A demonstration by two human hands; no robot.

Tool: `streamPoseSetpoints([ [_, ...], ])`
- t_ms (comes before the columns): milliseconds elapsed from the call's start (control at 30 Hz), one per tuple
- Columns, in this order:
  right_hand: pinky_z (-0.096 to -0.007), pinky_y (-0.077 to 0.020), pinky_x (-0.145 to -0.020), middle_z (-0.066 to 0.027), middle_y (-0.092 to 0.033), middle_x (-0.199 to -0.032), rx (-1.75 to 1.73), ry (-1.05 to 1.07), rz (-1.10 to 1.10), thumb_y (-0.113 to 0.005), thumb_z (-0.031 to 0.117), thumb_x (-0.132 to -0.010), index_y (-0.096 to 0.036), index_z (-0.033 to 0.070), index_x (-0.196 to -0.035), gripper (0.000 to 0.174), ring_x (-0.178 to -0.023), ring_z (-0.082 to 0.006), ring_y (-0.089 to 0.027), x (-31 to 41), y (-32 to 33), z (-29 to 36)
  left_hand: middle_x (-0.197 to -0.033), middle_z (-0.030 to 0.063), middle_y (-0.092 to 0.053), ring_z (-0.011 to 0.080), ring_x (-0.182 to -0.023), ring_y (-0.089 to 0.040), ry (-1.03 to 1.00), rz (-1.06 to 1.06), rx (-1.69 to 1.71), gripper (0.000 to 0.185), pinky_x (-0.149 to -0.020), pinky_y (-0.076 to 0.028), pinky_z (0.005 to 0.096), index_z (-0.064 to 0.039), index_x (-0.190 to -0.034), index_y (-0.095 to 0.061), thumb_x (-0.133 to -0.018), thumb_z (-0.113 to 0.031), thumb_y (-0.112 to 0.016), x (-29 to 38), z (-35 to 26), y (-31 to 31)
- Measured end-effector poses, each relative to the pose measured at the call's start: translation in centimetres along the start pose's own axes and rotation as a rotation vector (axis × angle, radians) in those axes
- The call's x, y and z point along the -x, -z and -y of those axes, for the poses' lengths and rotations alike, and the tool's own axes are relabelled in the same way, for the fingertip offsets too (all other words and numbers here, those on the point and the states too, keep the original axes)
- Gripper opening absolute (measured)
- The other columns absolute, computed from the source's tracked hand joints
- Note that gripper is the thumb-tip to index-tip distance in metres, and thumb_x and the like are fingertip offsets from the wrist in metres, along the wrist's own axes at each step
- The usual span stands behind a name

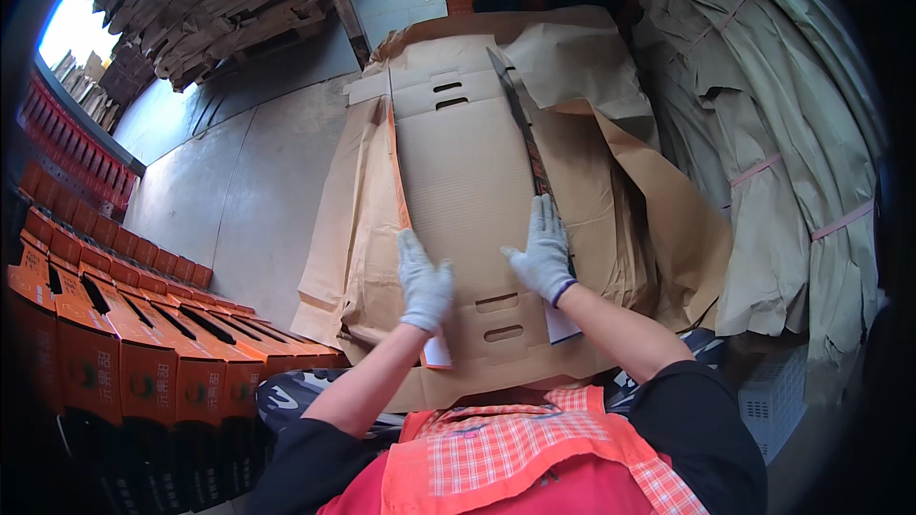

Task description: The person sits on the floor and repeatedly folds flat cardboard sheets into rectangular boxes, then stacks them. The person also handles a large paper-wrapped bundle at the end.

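A flat corrugated cardboard box blank (465, 179) lies before me with its plain brown inner face up. Its long side flaps stand raised: the left flap (396, 172) shows an orange edge, the right flap (526, 136) a dark printed face. Handle slots are cut near both ends. My left hand (425, 282), in a pale knit glove, rests along the left flap with fingers extended. Against the right flap lies my right hand (542, 250), gloved too, its thumb spread over the cardboard. Neither hand visibly grips anything.
Crumpled brown kraft paper (615, 179) lies under and around the blank. Folded orange boxes (150, 372) are lined up at the left. Tied paper bundles (766, 121) stand at the right, above a white plastic crate (773, 400). Stacked cardboard (215, 7) and a post (342, 3) are beyond.
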State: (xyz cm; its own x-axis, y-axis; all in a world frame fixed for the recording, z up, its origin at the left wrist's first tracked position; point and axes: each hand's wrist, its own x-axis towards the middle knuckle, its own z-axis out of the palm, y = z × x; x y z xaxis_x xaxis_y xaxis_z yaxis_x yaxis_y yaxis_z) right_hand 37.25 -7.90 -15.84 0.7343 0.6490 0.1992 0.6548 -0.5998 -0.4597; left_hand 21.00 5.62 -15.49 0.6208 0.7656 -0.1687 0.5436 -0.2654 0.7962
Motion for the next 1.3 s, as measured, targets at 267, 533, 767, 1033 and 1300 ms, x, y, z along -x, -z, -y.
streamPoseSetpoints([
  [267,-0.0414,-0.0283,-0.114,-0.0137,-0.044,-0.146,-0.201,0.305,-0.012,-0.056,0.017,-0.089,-0.05,0.011,-0.136,0.048,-0.136,-0.03,-0.042,-3.8,9.9,-8.6,-0.144,0.0165,-0.046,0.0339,-0.131,-0.046,-0.593,-0.285,0.148,0.063,-0.11,-0.035,0.0409,-0.007,-0.146,-0.038,-0.09,-0.026,-0.062,-1.5,5.8,10.9],
  [533,-0.045,-0.0472,-0.082,-0.0033,-0.066,-0.109,0.28,0.883,0.562,-0.069,0.018,-0.077,-0.065,0.019,-0.106,0.03,-0.104,-0.0225,-0.063,-1.8,13.9,-5.9,-0.094,0.0073,-0.067,0.0286,-0.095,-0.06,-0.979,0.32,-0.688,0.024,-0.082,-0.049,0.0403,-0.011,-0.091,-0.069,-0.074,-0.027,-0.074,0.5,1.3,12.6],
  [767,-0.0306,-0.054,-0.062,-0.0104,-0.066,-0.088,-0.278,0.83,-0.07,-0.067,-0.009,-0.075,-0.069,0.005,-0.099,0.027,-0.072,-0.0245,-0.066,0.2,17.0,-1.4,-0.058,0.0145,-0.059,0.0333,-0.054,-0.059,-0.925,-0.169,-0.569,0.04,-0.051,-0.045,0.0428,-0.008,-0.059,-0.065,-0.081,-0.041,-0.07,6.7,-4.2,12.7],
  [1033,-0.0422,-0.05,-0.087,-0.0235,-0.065,-0.108,0.365,0.543,1.632,-0.061,0.029,-0.082,-0.06,0.002,-0.119,0.045,-0.104,-0.0376,-0.062,10.7,17.7,3.8,-0.133,0.026,-0.054,0.0366,-0.122,-0.054,-0.497,1.29,-0.453,0.081,-0.104,-0.041,0.0383,0.004,-0.14,-0.041,-0.093,-0.061,-0.045,15.9,-2.6,11.3],
  [1300,-0.041,-0.0477,-0.091,-0.0134,-0.065,-0.118,0.04,0.923,0.266,-0.076,0.046,-0.074,-0.064,0.009,-0.117,0.058,-0.109,-0.031,-0.061,-0.6,12.3,-1.9,-0.125,0.014,-0.062,0.0307,-0.115,-0.058,-0.546,0.17,-0.594,0.046,-0.104,-0.038,0.0426,-0.01,-0.129,-0.059,-0.09,-0.034,-0.062,5.5,0.3,13.4],
])
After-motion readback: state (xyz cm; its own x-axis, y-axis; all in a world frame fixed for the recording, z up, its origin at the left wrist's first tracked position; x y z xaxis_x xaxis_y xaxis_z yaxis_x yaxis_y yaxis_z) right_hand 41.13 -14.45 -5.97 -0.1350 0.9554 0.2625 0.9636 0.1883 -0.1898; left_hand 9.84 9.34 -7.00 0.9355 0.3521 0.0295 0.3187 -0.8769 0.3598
